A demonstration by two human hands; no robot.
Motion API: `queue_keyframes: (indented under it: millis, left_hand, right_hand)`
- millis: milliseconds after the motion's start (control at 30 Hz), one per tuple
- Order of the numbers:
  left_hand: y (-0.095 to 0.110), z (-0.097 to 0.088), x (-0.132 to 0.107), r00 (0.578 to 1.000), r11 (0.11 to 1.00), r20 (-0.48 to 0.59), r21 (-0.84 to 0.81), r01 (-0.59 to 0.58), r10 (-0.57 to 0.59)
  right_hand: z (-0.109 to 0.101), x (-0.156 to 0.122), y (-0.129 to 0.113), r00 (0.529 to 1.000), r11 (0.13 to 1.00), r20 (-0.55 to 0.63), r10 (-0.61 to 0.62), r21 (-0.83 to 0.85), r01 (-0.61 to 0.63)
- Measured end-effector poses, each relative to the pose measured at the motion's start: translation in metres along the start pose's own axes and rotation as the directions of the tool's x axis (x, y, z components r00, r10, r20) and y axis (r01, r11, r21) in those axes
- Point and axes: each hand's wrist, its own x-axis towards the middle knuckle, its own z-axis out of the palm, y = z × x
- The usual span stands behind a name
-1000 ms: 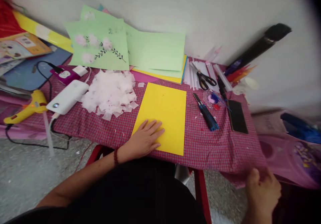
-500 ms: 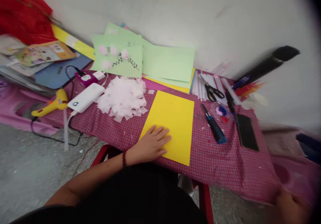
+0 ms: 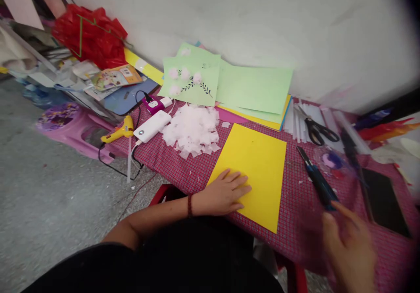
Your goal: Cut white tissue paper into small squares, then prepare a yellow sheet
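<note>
My left hand [image 3: 226, 194] lies flat with spread fingers on the lower left part of a yellow sheet of paper [image 3: 259, 162]. A dark red bead bracelet [image 3: 189, 205] circles that wrist. At lower right, my right hand [image 3: 349, 245], somewhat blurred, has its thumb and forefinger apart. Its forefinger reaches the near end of a blue utility knife [image 3: 318, 179], which lies on the cloth right of the sheet with its tip pointing away; whether they touch I cannot tell. Black-handled scissors [image 3: 316, 131] lie farther back.
A heap of pale paper pieces [image 3: 192, 131] lies left of the sheet, near a white power bank [image 3: 152, 127] and a yellow glue gun [image 3: 120, 130]. Green paper [image 3: 252, 87] leans on the wall. A dark phone [image 3: 383, 201] lies at the right.
My right hand has come up from the lower right edge to the utility knife's near end. My left hand stays on the yellow sheet. The view has swung left.
</note>
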Motion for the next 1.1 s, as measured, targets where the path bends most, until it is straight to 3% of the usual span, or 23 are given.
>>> queue_keyframes:
  millis: [67, 133, 233, 300, 367, 567, 633, 733, 833, 1000, 1100]
  left_hand:
    - [-0.009, -0.011, -0.008, 0.998, 1.000, -0.066, -0.003, 0.007, -0.007]
    - [-0.027, -0.028, -0.017, 0.976, 0.996, -0.202, 0.031, 0.084, -0.076]
    - [-0.067, -0.055, -0.028, 0.857, 0.937, -0.445, 0.095, 0.335, -0.261]
    - [-0.091, -0.068, -0.030, 0.796, 0.882, -0.507, 0.133, 0.452, -0.331]
    - [-0.107, -0.074, -0.028, 0.787, 0.849, -0.507, 0.180, 0.497, -0.352]
    - [-0.125, -0.073, -0.009, 0.858, 0.860, -0.391, 0.248, 0.446, -0.332]
    - [-0.132, -0.079, -0.004, 0.837, 0.863, -0.431, 0.213, 0.458, -0.337]
    - [-0.148, -0.093, -0.001, 0.763, 0.855, -0.532, 0.132, 0.502, -0.367]
    - [-0.166, -0.105, 0.000, 0.720, 0.835, -0.556, 0.082, 0.544, -0.415]
    - [-0.180, -0.114, -0.008, 0.779, 0.807, -0.389, 0.132, 0.575, -0.492]
    - [-0.181, -0.120, -0.024, 0.777, 0.819, -0.399, 0.098, 0.565, -0.488]
  right_hand:
    - [0.032, 0.007, -0.011, 0.996, 0.997, 0.047, -0.070, 0.041, 0.068]
    - [0.051, 0.007, -0.016, 0.994, 0.996, 0.068, -0.084, 0.025, 0.082]
    - [0.058, 0.001, -0.016, 0.994, 0.996, 0.058, -0.091, -0.012, 0.091]
    - [0.058, -0.002, -0.014, 0.994, 0.995, 0.051, -0.098, -0.022, 0.099]
    - [0.058, -0.003, -0.011, 0.994, 0.995, 0.048, -0.097, -0.026, 0.099]
    - [0.060, -0.004, -0.008, 0.995, 0.996, 0.053, -0.088, -0.012, 0.088]
    - [0.059, -0.003, -0.009, 0.995, 0.996, 0.053, -0.087, -0.012, 0.088]
    - [0.058, -0.003, -0.009, 0.993, 0.995, 0.055, -0.100, -0.006, 0.100]
    - [0.058, -0.002, -0.008, 0.992, 0.994, 0.054, -0.113, -0.002, 0.113]
    - [0.059, -0.002, -0.005, 0.992, 0.993, 0.049, -0.117, 0.013, 0.116]
    - [0.059, -0.001, -0.004, 0.992, 0.993, 0.044, -0.117, 0.018, 0.116]
